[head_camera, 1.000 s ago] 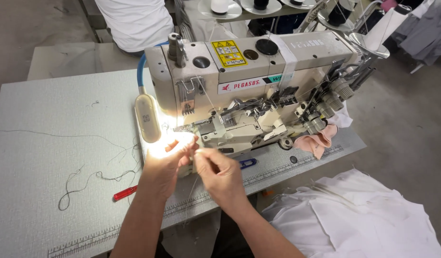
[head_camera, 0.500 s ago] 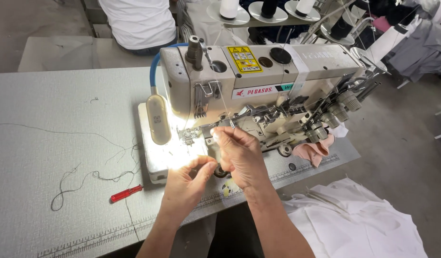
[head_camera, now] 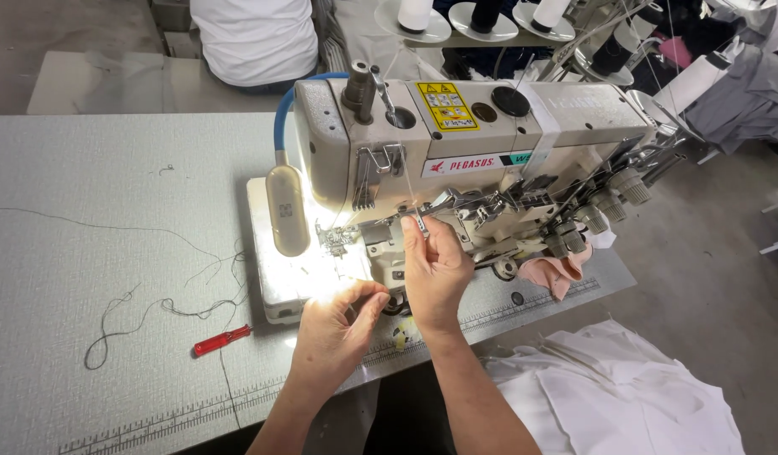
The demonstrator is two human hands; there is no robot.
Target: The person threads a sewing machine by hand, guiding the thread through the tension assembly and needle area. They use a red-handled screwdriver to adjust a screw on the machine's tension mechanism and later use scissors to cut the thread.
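Fabric: white cloth [head_camera: 625,396] lies heaped at the near right, below the table edge, within easy reach of our seat.

Left hand: our left hand [head_camera: 334,324] rests at the front of the machine bed, fingers curled with thumb and forefinger closed together, apparently pinching a fine thread; the glare keeps us from seeing the thread itself there.

Right hand: our right hand [head_camera: 435,265] is raised to the machine's front, thumb and forefinger pinching a small metal thread guide [head_camera: 420,223], the other fingers folded under; held high, we judge, to steady the thread at the guide.

Table: the grey worktable [head_camera: 85,253] carries a printed ruler strip along its near edge, a red-handled screwdriver [head_camera: 223,339] left of our hands, and loose dark thread [head_camera: 144,307] trailing over the surface.

Machine: the cream industrial sewing machine [head_camera: 490,135] stands just beyond our hands, tension knobs clustered at its right end, a pink rag [head_camera: 553,274] tucked beneath them.

Lamp: a small lamp [head_camera: 288,211] on a blue flexible neck hangs at the machine's left, throwing hard light on the needle area where both hands work.

Thread stand: cones on round plates [head_camera: 414,21] sit behind the machine, feeding down to it.

Background: a person in a white top [head_camera: 254,38] is at the next station.
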